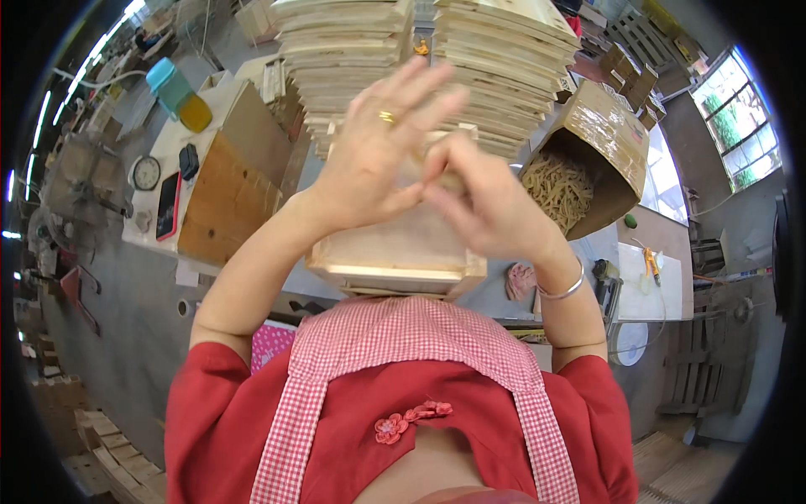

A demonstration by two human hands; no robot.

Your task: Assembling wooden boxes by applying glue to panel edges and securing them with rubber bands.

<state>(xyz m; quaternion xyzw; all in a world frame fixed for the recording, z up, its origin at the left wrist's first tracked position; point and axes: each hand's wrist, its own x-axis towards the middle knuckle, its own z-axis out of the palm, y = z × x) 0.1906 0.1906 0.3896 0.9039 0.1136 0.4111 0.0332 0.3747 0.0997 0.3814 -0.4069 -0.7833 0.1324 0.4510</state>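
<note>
My left hand [378,151] is raised over a pale wooden box [390,248] that stands against my apron. Its fingers are stretched out and spread, slightly smeared by motion, and a gold ring sits on one of them. Just to its right, my right hand [491,193] is closed, with thumb and index finger pinched near the tip of my left thumb. Something small and tan may be between those right fingers, but blur hides what it is. Both hands cover much of the box's upper side.
Two tall stacks of pale wooden pieces [504,67] rise behind the box. A tilted cardboard box [609,139] of tan strips [558,193] stands to the right, beyond it an orange glue gun [651,262]. At left, a phone [169,206], a clock [146,173] and a teal bottle [172,88] lie or stand.
</note>
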